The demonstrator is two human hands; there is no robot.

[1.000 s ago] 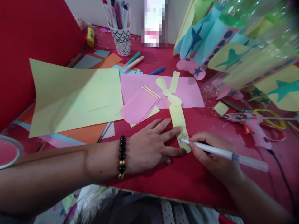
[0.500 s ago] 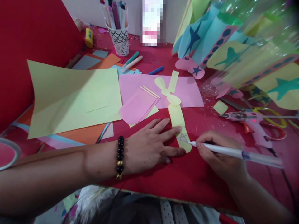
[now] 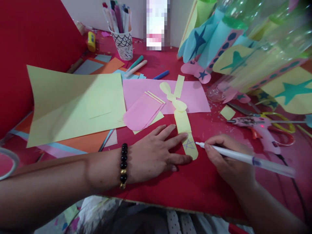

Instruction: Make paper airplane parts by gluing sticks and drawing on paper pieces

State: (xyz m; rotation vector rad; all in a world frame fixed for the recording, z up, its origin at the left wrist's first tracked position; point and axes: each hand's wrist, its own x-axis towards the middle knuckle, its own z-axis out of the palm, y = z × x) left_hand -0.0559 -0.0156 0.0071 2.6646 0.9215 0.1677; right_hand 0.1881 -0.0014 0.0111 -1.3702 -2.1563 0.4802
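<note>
My left hand (image 3: pixel 156 152) lies flat with fingers spread, two fingertips pressing on a yellow paper strip (image 3: pixel 183 122) with a rounded end. A star outlined in purple (image 3: pixel 188 144) is drawn on the strip's lower part. My right hand (image 3: pixel 226 159) grips a white marker (image 3: pixel 234 155), its tip at the strip's right edge beside the star. Just above the strip sits a yellow paper loop shape (image 3: pixel 179 104). Pink rounded paper pieces (image 3: pixel 143 112) with two thin yellow strips lie beyond my left fingers, partly on a pink sheet (image 3: pixel 197 96).
A large yellow sheet (image 3: pixel 75 107) covers the left side. At the back stands a paper cup of markers (image 3: pixel 123 45). On the right are a pink glue gun (image 3: pixel 263 130), scissors (image 3: pixel 287 126) and decorated plastic bottles (image 3: pixel 234 19). Loose markers (image 3: pixel 136 68) lie behind the sheets.
The marker tip has shifted slightly up along the strip's right edge, and the star outline looks closed on its right. My left hand stays on the strip. The whole view has moved slightly.
</note>
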